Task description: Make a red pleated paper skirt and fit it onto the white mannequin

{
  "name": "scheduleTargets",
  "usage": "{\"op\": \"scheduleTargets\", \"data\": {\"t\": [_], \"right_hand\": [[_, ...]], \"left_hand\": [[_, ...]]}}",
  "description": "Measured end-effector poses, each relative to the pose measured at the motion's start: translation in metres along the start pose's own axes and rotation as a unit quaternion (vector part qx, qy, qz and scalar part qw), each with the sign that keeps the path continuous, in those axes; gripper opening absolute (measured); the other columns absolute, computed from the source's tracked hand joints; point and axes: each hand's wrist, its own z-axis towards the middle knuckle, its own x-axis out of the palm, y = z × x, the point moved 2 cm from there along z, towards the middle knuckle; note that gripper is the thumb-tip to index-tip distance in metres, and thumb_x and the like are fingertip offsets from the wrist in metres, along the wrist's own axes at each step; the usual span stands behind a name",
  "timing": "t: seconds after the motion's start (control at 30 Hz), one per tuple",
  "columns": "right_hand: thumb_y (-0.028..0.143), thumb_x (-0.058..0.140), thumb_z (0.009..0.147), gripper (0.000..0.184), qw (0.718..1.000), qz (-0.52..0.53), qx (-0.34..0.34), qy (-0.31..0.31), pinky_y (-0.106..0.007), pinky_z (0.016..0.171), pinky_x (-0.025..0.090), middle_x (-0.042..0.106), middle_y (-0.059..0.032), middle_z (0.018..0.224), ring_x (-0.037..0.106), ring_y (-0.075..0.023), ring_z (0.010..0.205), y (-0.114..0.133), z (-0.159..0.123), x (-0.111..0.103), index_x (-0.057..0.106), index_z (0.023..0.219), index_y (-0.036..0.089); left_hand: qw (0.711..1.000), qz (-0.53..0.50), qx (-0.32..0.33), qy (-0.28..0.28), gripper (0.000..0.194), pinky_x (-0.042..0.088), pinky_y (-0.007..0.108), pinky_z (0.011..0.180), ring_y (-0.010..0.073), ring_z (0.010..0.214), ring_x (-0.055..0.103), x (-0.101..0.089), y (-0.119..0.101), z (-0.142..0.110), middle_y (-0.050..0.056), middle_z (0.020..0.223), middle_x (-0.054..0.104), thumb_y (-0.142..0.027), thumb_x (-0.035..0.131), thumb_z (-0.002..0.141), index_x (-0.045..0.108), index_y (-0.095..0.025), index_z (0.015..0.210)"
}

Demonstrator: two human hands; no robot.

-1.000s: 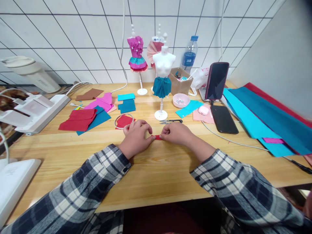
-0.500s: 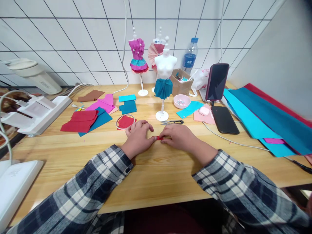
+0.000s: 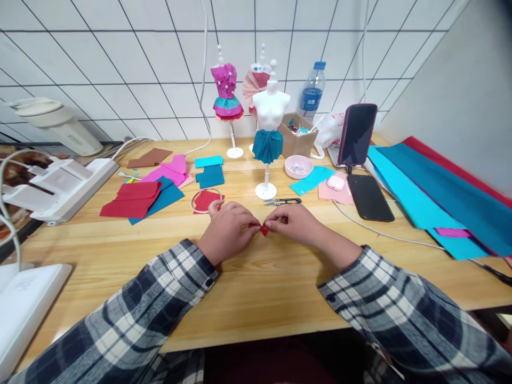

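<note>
Between my two hands is a small piece of red crepe paper (image 3: 264, 230), partly hidden by the fingers. My left hand (image 3: 229, 230) pinches its left side with thumb and fingers. From the right, my right hand (image 3: 296, 226) pinches the other side near the fingertips. Just beyond the right hand lie thread snips (image 3: 282, 201) with black handles. Behind them stands a small white mannequin (image 3: 272, 109) wearing a pleated teal paper skirt (image 3: 268, 145). A ring-shaped bangle (image 3: 194, 201) rests on red paper squares (image 3: 207, 200) beyond my left hand.
Red paper sheets (image 3: 130, 200), a pink bowl (image 3: 299, 167) of beads, a cardboard box (image 3: 298, 141) and a black phone (image 3: 370, 197) lie around. Two dressed mannequins, one in a magenta top (image 3: 224, 82), stand behind. A power strip (image 3: 76, 186) is left; long paper sheets (image 3: 444, 197) lie right.
The red paper has turned from a flat strip into a pinched shape with a point hanging toward me. My left fingers have closed in on it, and the right fingertips have shifted slightly.
</note>
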Motion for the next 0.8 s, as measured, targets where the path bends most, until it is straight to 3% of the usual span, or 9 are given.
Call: {"op": "scheduleTargets", "data": {"t": [0.13, 0.3, 0.57, 0.7, 0.8], "right_hand": [[0.041, 0.070, 0.080, 0.027, 1.000, 0.005, -0.007, -0.009, -0.023, 0.058, 0.034, 0.074, 0.0018, 0.083, 0.052, -0.0096, 0.061, -0.0018, -0.0015, 0.0010, 0.075, 0.100, 0.024], [0.035, 0.069, 0.081, 0.013, 1.000, -0.024, -0.006, -0.012, -0.024, 0.057, 0.033, 0.074, 0.0028, 0.079, 0.053, -0.0096, 0.061, -0.0002, -0.0018, 0.0007, 0.077, 0.086, 0.025], [0.033, 0.067, 0.082, 0.013, 1.000, -0.006, 0.012, -0.004, -0.024, 0.055, 0.034, 0.073, 0.0015, 0.074, 0.053, -0.0105, 0.060, -0.0042, 0.0008, 0.0030, 0.078, 0.083, 0.025], [0.029, 0.067, 0.082, 0.012, 1.000, -0.003, -0.002, -0.027, -0.024, 0.057, 0.036, 0.073, 0.0008, 0.076, 0.055, -0.0106, 0.061, -0.0063, 0.0017, 0.0052, 0.077, 0.086, 0.025], [0.028, 0.068, 0.082, 0.011, 0.999, -0.008, -0.017, -0.043, -0.024, 0.058, 0.037, 0.072, 0.0010, 0.075, 0.056, -0.0104, 0.060, -0.0053, 0.0015, 0.0057, 0.077, 0.085, 0.024]], "left_hand": [[1.000, -0.014, -0.023, -0.009, 0.017, 0.024, 0.053, 0.094, 0.0237, 0.092, 0.062, 0.0017, 0.0019, -0.0002, 0.002, 0.089, 0.076, -0.036, 0.060, 0.088, 0.074, -0.026, 0.082], [0.999, -0.026, -0.032, -0.004, 0.016, 0.022, 0.052, 0.095, 0.0227, 0.092, 0.063, 0.0023, 0.0014, 0.0003, 0.001, 0.088, 0.076, -0.036, 0.062, 0.087, 0.074, -0.026, 0.081], [0.999, -0.026, -0.032, -0.002, 0.018, 0.022, 0.051, 0.096, 0.0227, 0.092, 0.062, 0.0013, 0.0005, -0.0006, 0.001, 0.087, 0.076, -0.038, 0.062, 0.087, 0.073, -0.026, 0.082], [0.998, -0.043, -0.035, 0.018, 0.024, 0.025, 0.049, 0.097, 0.0241, 0.098, 0.061, 0.0004, -0.0010, -0.0007, 0.003, 0.095, 0.075, -0.046, 0.060, 0.087, 0.074, -0.027, 0.092], [0.998, -0.045, -0.049, 0.021, 0.019, 0.024, 0.049, 0.099, 0.0231, 0.096, 0.063, -0.0001, -0.0009, 0.0002, 0.002, 0.093, 0.076, -0.040, 0.060, 0.087, 0.074, -0.027, 0.089]]}}
